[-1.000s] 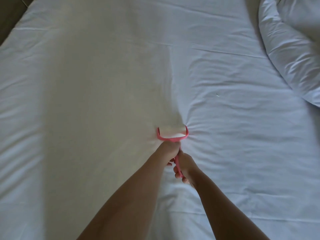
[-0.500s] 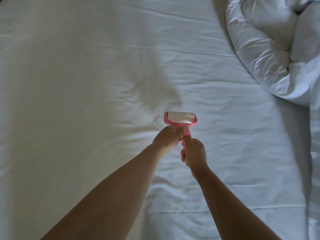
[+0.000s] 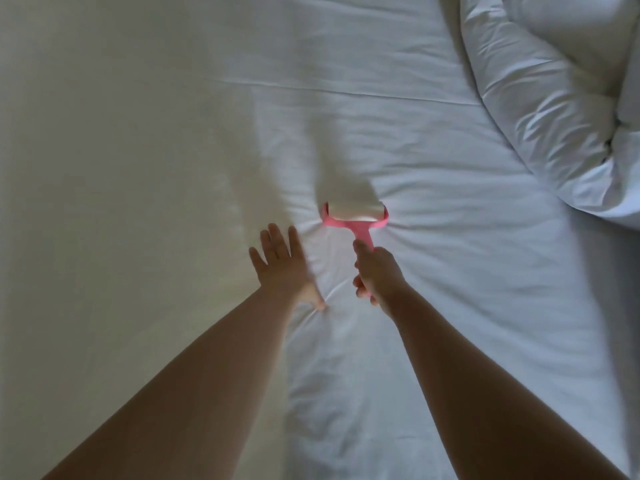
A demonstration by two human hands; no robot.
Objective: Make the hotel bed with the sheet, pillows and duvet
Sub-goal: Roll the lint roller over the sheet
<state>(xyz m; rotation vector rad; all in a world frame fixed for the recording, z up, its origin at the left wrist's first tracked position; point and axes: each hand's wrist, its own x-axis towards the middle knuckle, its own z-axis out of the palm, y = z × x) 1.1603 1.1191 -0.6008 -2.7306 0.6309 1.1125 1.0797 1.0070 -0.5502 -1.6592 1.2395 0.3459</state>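
A white sheet (image 3: 138,140) covers the whole bed, with creases radiating around the middle. My right hand (image 3: 379,275) grips the pink handle of a lint roller (image 3: 353,216), whose white roll presses into the sheet and puckers it. My left hand (image 3: 280,268) lies flat on the sheet just left of the roller, fingers spread and straight. A bunched white duvet (image 3: 554,98) is heaped at the upper right corner of the bed.
The left half of the sheet lies in warm light, the right half in bluish shade. A long horizontal fold line (image 3: 346,93) crosses the sheet beyond the roller. The duvet heap takes up the right edge.
My left hand has let go of the roller and now lies spread on the sheet beside it. The roller has dropped from above the sheet back onto it.
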